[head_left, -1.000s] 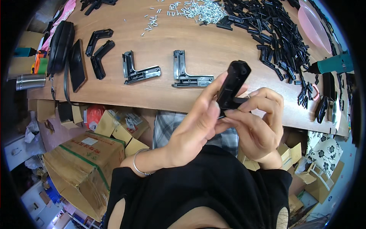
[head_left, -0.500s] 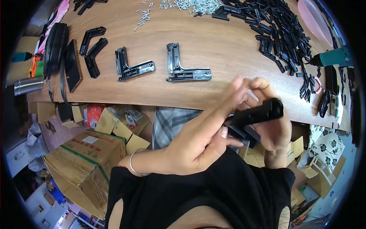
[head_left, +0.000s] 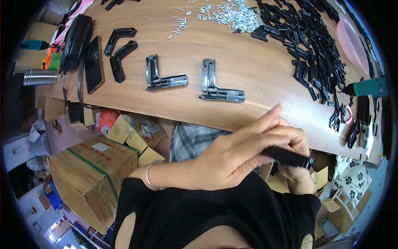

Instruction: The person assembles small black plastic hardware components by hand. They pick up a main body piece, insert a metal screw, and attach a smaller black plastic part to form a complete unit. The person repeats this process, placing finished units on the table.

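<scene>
Far left, a steel flask (head_left: 40, 77) lay on its side off the end of the wooden table (head_left: 248, 54), with an orange and green object beside it, too small to make out. A black pouch (head_left: 76, 41) and a flat black phone (head_left: 93, 63) sat at the table's left end. Next to them lay two plain black corner pieces (head_left: 119, 50), then two grey-and-black L-shaped brackets (head_left: 164, 76), well apart from each other.

Under the table stood a large brown carton (head_left: 93, 172) with a green band across its top and a white rectangular label near one corner. Smaller open cardboard boxes (head_left: 134, 133) were behind it, with a red bag just to their left.

Left hand (head_left: 240, 155), a silver bangle at the wrist, lay over a black bar-shaped part (head_left: 288, 157), fingers stretched long and pressed along its top. The part was held below the table's near edge, over the lap. Right hand (head_left: 296, 166) was mostly hidden behind it; its fingers curled around the part's right end.

Small silver screws (head_left: 232, 14) were scattered at the table's far edge. A heap of black plastic pieces (head_left: 315, 45) ran along the right side, with a pink dish (head_left: 352, 37) beyond it and a teal power tool (head_left: 367, 88) at the right rim.
</scene>
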Motion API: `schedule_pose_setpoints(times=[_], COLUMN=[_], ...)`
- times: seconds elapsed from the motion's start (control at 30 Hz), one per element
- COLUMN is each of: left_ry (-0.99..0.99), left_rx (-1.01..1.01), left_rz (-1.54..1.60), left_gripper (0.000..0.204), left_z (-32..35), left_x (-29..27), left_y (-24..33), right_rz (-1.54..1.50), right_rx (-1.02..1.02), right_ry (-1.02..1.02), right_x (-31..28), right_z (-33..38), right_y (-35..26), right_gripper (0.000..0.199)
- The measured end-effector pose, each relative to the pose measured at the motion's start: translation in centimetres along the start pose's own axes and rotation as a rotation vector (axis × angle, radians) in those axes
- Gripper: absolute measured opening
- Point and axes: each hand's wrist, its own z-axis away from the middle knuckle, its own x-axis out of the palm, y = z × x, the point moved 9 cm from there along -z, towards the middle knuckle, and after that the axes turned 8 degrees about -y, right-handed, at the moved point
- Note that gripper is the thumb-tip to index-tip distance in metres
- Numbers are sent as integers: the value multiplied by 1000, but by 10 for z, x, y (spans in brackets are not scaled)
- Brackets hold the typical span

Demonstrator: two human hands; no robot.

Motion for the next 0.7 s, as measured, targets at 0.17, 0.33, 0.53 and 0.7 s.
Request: schedule_pose_setpoints(times=[0.17,0.33,0.53,0.7], left_ry=[596,351,268,158], left_rx=[-295,-423,-221,-292], left_rz=[204,-207,-443,-487], left_gripper=[39,39,35,39], left_z=[20,-25,-66,-52], left_x=[-76,-102,-73,-86], left_y=[-38,-60,-70,-57], right_rz=[1101,1456,1456,1619], right_rx=[-258,-476,-213,-163], right_ry=[131,196,326,256], right_x=[4,25,-15,-21], right_z=[-14,-28,-47,-41], right_y=[-52,-67,-42,-40], right_gripper=[31,40,40,43])
